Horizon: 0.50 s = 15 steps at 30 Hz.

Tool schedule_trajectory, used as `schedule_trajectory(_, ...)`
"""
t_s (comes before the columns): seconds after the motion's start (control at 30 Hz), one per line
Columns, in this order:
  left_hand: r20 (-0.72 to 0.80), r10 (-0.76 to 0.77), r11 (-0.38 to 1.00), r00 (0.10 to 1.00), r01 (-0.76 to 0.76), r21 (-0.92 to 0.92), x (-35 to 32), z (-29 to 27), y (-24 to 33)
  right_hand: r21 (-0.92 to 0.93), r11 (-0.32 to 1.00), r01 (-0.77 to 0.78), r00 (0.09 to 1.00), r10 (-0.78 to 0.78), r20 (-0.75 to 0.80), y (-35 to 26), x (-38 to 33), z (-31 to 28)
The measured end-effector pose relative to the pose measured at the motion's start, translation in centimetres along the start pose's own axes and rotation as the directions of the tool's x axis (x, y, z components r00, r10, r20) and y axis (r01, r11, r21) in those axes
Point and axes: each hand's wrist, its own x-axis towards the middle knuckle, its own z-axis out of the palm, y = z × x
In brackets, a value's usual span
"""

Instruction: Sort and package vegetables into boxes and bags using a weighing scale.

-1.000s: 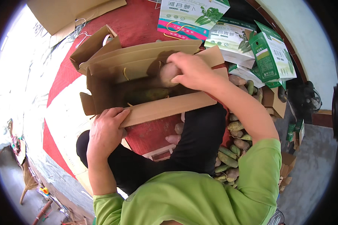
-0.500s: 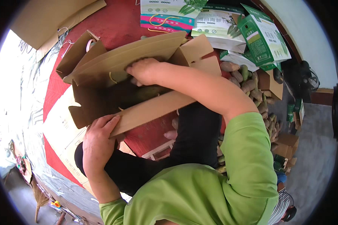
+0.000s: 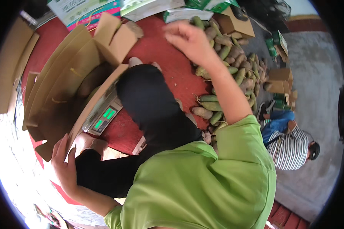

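My left hand [image 3: 64, 162] holds the near rim of an opened cardboard box [image 3: 67, 63], its fingers and thumb on either side of the edge. The box's flaps stand up, and a few dark, shadowed radishes [image 3: 91, 82] lie inside. A digital scale [image 3: 103, 116] with a lit green display is partly hidden behind the box's near flap. My right hand [image 3: 189, 40] hangs over the red mat beside the pile of green and muddy radishes [image 3: 239, 61]; its fingers are loosely bent and apart, with nothing seen in them.
Printed white and green cartons [image 3: 149, 8] and a pink-edged one [image 3: 93, 15] stand at the far side. Another person [image 3: 290, 147] in a striped shirt is low on the right, near small brown boxes [image 3: 281, 80]. Flattened cardboard [image 3: 9, 65] leans at far left.
My right hand has come out of the box and swung right toward the radish pile. My left hand stays on the rim. The view has turned right, bringing the scale display into sight.
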Motion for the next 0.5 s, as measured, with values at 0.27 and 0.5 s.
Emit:
schedule_trajectory(0.27, -0.32, 0.276, 0.959, 0.906, -0.239, 0.151, -1.1, 0.0, -0.9, -0.775, 0.529, -0.345, 0.647, 0.732, 0.212, 23.8, -26.9, 4.5)
schedule_trajectory(0.5, -0.275, 0.619, 0.549, 0.735, -0.656, -0.518, -1.8, 1.7, 8.3, -0.705, 0.379, -0.6, 0.502, 0.864, 0.038, 26.0, -36.0, 4.8)
